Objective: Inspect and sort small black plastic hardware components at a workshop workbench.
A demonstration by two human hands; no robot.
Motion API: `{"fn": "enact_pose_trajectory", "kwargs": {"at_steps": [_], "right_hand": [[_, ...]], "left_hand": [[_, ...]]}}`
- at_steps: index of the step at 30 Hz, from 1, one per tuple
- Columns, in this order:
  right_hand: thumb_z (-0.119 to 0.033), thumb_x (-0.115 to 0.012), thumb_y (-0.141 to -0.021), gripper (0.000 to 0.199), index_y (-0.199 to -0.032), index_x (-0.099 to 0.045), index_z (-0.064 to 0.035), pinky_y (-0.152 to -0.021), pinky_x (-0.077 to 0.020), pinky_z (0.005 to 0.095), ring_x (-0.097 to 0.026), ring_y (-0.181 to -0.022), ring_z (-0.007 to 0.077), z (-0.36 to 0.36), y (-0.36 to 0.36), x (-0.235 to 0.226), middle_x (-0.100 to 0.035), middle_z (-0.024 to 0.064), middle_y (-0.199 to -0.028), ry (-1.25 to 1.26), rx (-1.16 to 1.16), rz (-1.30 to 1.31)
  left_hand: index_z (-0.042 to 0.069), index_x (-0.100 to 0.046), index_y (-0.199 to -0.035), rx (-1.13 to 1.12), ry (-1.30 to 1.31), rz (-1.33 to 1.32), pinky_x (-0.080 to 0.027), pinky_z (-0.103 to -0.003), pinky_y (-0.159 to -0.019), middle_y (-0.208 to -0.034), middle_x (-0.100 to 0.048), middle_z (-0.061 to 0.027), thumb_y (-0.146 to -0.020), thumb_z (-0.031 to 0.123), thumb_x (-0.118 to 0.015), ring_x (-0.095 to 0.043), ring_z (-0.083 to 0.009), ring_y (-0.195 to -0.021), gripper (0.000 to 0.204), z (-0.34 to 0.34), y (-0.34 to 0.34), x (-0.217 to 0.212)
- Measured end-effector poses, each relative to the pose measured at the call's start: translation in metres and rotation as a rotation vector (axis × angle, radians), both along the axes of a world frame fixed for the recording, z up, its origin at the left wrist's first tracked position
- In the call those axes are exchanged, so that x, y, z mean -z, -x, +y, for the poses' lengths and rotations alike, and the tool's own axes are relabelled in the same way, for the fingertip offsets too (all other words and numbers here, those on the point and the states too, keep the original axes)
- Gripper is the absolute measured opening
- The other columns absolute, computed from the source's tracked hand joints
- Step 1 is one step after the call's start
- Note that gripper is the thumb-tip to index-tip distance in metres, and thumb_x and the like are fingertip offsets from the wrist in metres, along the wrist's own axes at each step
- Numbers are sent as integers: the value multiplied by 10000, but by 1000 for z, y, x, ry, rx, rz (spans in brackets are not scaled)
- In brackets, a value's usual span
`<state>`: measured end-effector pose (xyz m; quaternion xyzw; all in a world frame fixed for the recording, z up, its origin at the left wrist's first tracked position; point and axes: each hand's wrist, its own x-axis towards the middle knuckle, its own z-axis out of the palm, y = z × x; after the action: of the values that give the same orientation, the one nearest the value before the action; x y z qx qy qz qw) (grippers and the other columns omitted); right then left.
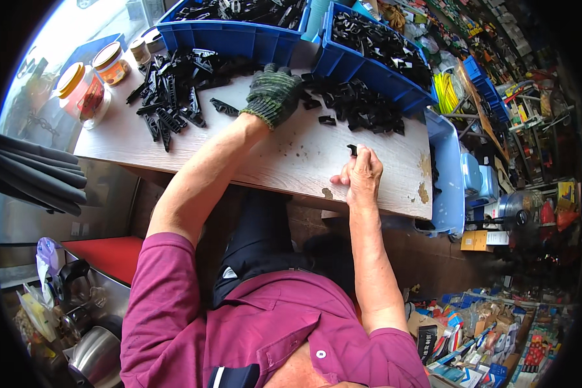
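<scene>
right hand [363, 172]: fingers pinching black piece [352, 150]; left hand [273, 98], gloved: fingers' state unclear

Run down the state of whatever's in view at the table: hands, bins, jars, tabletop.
Left hand: gloved, any hold unclear.
Right hand: bare, pinching a black piece.
Left blue bin: open, filled with black parts.
Right blue bin: open, filled likewise.
Nearest jar: lid on.
Second jar: lid on.
Tabletop: worn, flaked in patches.

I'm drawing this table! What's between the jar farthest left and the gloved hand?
In the head view, a pile of long black pieces lies there, plus one separate black piece near the gloved left hand.
</scene>
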<state>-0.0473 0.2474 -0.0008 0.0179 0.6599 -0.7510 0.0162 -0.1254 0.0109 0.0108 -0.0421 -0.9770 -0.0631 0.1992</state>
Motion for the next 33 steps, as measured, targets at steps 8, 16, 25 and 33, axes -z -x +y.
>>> {"fn": "enact_pose_trajectory", "kwargs": {"at_steps": [8,16,25,33], "right_hand": [[-319,-558,-999,300,-803,-487,-104,-382,-518,316,-370,-393,80,1,1,1,-322,-45,-497,0,-21,29],[-323,-525,-1003,285,-842,-524,-88,-381,-520,330,-357,-398,85,2,1,1,-318,-41,-520,34,-12,47],[-372,-478,-977,312,-804,-498,-113,-386,-512,343,-366,-408,103,1,-2,-4,-312,-41,-535,80,90,-65],[-329,-446,-1000,315,-852,-583,-86,-421,-320,265,-399,-440,100,7,7,20,-455,-23,-607,-26,183,85]], "left_hand": [[142,-734,-888,-30,-151,30,-504,-477,-842,-963,-696,-140,-883,301,-640,-625,-372,-972,185,-5,-7,5],[96,-693,-983,118,12,-61,-516,-469,-787,-1001,-648,-163,-915,264,-614,-617,-380,-965,198,9,-51,4],[53,-665,-1035,380,-856,-68,-536,-449,-749,-960,-701,-181,-945,276,-654,-673,-385,-904,241,49,-95,15],[46,-699,-1090,435,-957,-98,-525,-403,-803,-1047,-700,-173,-978,222,-611,-672,-360,-945,227,90,-97,18]]}}
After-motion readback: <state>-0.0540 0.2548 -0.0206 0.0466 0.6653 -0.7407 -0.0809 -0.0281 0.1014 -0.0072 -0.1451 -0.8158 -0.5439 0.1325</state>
